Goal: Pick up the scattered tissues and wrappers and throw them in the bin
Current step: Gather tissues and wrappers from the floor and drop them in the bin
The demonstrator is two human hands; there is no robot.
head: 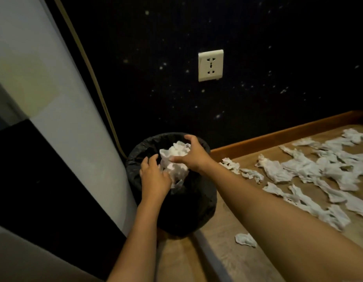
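Dark wall (pixel 258 37), speckled with pale dots, fills the far side, with a cream socket (pixel 210 65) set in it and a wooden skirting board (pixel 278 134) running along its foot. Much of the bin (pixel 188 210) is hard to read: its black liner melts into shadow, and both hands cover most of the mouth, so what lies inside stays hidden. Over that opening a wad of tissues (pixel 175 159) is bunched between the left hand (pixel 154 178) and the right hand (pixel 194 154); each grip has fingers curled round the wad from its own side. Right of the bin, more scattered tissues (pixel 311 171) lie across the wooden floor (pixel 227 251), some cut off by the frame edge. A pale curtain (pixel 54 98) hangs at the left, just beside the bin.
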